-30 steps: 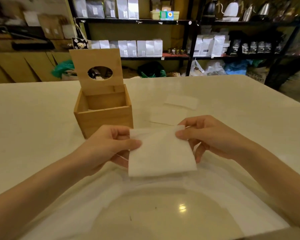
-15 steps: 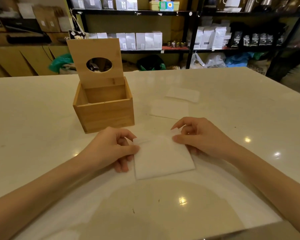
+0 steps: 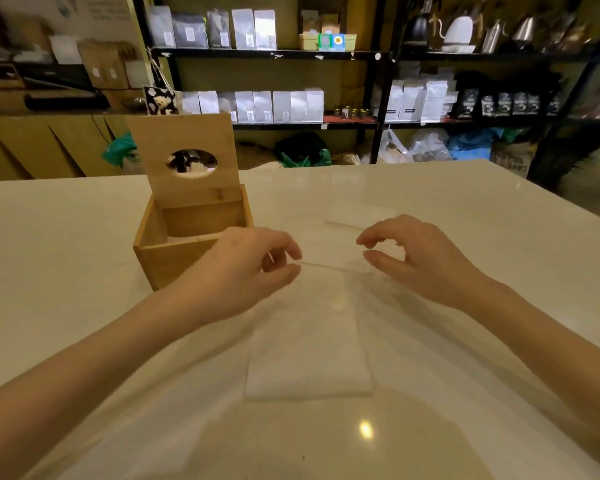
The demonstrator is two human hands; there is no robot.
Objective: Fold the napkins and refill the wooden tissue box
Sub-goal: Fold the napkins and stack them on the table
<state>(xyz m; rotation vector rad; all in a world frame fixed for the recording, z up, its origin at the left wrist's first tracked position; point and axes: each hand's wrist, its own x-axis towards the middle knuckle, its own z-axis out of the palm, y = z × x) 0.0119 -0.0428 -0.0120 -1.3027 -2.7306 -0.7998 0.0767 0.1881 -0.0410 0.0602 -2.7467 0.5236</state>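
Wooden tissue box with lid upright, white napkins inside, folded napkin flat on table, left hand and right hand above it, fingers loosely curled, grasping nothing

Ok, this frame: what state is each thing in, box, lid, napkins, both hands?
Box: open, some white napkin inside.
Lid: swung up, standing upright.
Folded napkin: flat on the table, untouched.
Far napkins: flat, beyond the hands.
Left hand: empty, fingers curled, reaching over the far napkins.
Right hand: empty, fingers open, reaching likewise.
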